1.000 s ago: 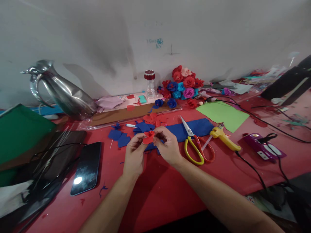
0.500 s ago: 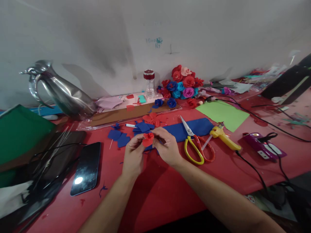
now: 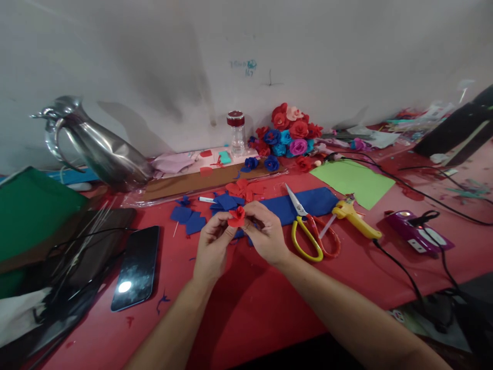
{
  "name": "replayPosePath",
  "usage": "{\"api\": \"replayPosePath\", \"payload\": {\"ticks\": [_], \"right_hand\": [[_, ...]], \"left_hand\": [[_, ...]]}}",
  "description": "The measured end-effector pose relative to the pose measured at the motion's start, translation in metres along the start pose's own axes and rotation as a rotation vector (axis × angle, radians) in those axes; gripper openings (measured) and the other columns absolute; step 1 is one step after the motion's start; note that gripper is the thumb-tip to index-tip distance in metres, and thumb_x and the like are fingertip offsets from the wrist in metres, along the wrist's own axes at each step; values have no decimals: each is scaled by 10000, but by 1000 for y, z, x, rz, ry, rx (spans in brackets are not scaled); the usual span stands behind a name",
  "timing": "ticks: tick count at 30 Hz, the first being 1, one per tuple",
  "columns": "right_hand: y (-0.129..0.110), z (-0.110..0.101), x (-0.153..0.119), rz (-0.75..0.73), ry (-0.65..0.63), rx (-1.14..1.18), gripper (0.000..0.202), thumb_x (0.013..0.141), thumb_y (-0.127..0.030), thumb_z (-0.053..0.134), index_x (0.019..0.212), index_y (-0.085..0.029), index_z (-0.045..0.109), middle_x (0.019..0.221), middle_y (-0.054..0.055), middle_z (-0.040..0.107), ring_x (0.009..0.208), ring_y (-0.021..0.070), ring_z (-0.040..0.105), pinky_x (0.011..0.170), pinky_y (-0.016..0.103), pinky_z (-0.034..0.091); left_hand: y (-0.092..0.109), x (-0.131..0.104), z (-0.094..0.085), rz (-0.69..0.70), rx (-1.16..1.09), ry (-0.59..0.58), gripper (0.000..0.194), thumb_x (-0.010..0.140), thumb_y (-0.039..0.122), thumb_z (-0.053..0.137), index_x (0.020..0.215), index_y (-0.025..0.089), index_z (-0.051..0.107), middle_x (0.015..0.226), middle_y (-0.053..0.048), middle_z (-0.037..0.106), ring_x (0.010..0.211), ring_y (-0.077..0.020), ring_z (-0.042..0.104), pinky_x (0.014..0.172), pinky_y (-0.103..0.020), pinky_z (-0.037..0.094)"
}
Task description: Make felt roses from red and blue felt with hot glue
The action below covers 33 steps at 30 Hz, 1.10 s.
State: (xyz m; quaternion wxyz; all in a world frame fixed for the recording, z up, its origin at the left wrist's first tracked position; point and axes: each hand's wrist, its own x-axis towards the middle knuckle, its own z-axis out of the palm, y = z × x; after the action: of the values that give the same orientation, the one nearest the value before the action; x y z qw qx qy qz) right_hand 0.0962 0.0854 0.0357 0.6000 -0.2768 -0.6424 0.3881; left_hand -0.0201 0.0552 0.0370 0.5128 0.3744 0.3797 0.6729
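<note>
A small red paper flower [image 3: 236, 217] is pinched between both hands at the middle of the view. My left hand [image 3: 214, 241] grips its left side with thumb and fingers. From the right, my right hand [image 3: 265, 231] holds the flower's other edge, fingers curled. Behind the hands lie blue paper pieces [image 3: 224, 202], red paper petals [image 3: 242, 189] and a folded blue paper strip [image 3: 319, 202]. Scissors [image 3: 308, 231] with one yellow and one red handle rest open just right of my right hand.
A phone [image 3: 136, 267] lies at left, below a steel jug [image 3: 108, 149]. A glass jar [image 3: 238, 136] and paper roses [image 3: 295, 131] stand at the back. Rightward are green paper [image 3: 354, 180], a yellow glue gun [image 3: 358, 221] and a purple power strip [image 3: 418, 234] with cables.
The red flower has shifted slightly right and up and is turned a little between the fingers. Both hands have otherwise barely moved.
</note>
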Motion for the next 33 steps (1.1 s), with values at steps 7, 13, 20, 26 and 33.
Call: {"api": "replayPosePath", "payload": {"ticks": [7,13,20,26,33], "right_hand": [[0,0,-1,-6,-17,17,101,832,-195,660,841,-252,744,800,29,661,748,162,598,684,304,490],[2,1,-1,-31,-27,4,124,846,-212,645,851,-271,754,783,21,660,746,159,602,678,307,497],[0,2,-1,-26,-28,25,79,834,-224,656,827,-251,729,780,29,659,751,166,602,690,316,504],[0,1,2,5,-73,58,69,841,-265,658,794,-239,701,772,30,651,743,169,597,692,320,507],[3,2,0,46,-80,92,114,867,-284,631,825,-240,728,780,31,633,704,150,583,653,298,499]], "left_hand": [[1,1,-1,6,-23,23,190,584,284,880,699,232,737,706,29,663,674,-101,565,689,-216,468],[5,0,3,22,-51,46,196,578,248,874,698,228,720,700,23,656,672,-113,569,687,-235,472],[5,0,2,-8,-90,55,234,538,283,897,655,235,700,668,31,639,628,-102,558,640,-229,477],[3,2,-1,3,-80,79,251,514,300,901,654,235,704,666,28,655,619,-109,573,631,-241,494],[7,3,3,-6,-95,82,229,525,294,896,645,230,712,654,28,667,627,-104,584,658,-236,488]]}}
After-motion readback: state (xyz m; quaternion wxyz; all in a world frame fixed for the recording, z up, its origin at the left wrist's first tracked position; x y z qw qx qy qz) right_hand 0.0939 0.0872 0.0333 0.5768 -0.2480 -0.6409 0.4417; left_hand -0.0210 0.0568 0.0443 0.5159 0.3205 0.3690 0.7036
